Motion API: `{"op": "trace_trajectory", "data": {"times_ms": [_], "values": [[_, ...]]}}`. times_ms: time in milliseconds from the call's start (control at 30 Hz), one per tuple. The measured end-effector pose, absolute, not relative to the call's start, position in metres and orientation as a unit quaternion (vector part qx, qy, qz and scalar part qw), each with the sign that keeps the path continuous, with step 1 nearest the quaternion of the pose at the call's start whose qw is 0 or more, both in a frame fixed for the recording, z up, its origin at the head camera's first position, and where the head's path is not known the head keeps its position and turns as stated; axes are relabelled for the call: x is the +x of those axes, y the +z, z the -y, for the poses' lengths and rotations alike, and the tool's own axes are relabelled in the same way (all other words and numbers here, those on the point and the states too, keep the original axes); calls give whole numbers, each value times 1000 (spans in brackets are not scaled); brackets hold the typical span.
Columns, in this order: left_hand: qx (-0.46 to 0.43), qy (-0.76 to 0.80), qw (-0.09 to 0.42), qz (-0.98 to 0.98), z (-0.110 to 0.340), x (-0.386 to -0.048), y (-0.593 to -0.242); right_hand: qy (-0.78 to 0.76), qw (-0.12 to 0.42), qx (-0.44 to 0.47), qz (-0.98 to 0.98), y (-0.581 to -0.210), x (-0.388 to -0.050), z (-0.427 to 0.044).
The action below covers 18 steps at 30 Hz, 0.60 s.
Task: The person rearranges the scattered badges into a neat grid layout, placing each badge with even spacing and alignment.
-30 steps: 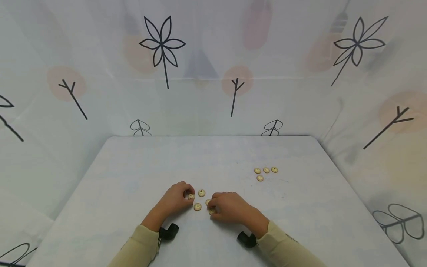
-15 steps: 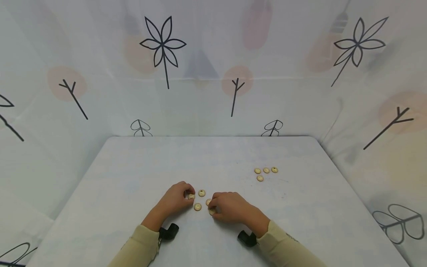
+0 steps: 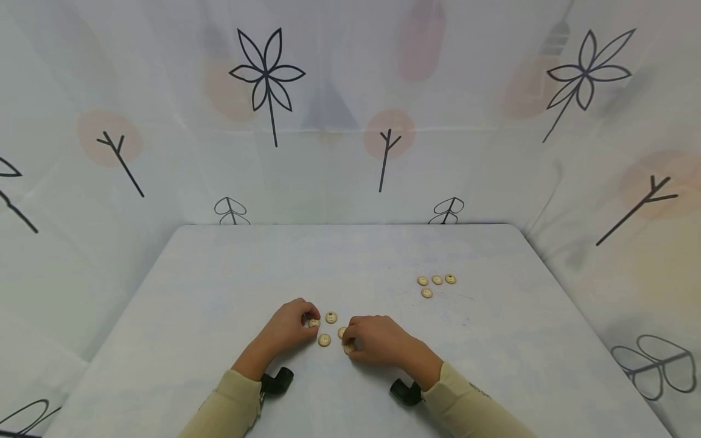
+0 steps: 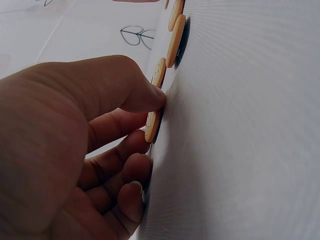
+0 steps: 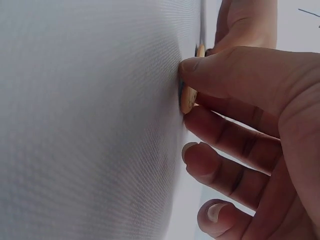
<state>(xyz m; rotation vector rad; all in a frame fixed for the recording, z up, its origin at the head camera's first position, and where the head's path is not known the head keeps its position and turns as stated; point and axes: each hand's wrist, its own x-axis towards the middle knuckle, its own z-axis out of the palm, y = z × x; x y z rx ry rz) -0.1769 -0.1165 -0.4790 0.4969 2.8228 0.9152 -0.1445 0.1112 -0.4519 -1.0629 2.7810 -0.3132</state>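
Small round tan buttons lie on the white table. My left hand pinches one button flat on the surface; in the left wrist view the thumb and fingers of the hand hold that button by its edges. Opposite, my right hand pinches another button, partly hidden by the fingers. The right wrist view shows this button between thumb and fingers of the hand. Between the hands are a button, a lower button and a partly covered button.
Farther back on the right, several more buttons form a short row, with one button just in front of it. A pale cloth with plant drawings rises behind the table and at both sides. Black devices sit at both wrists.
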Motion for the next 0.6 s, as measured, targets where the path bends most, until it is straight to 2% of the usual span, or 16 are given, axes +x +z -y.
{"op": "trace_trajectory", "data": {"times_ms": [600], "values": [[170,304,64,-935,116,-176,-478,-117,76,-335,-932,-447,-147,-121]]}}
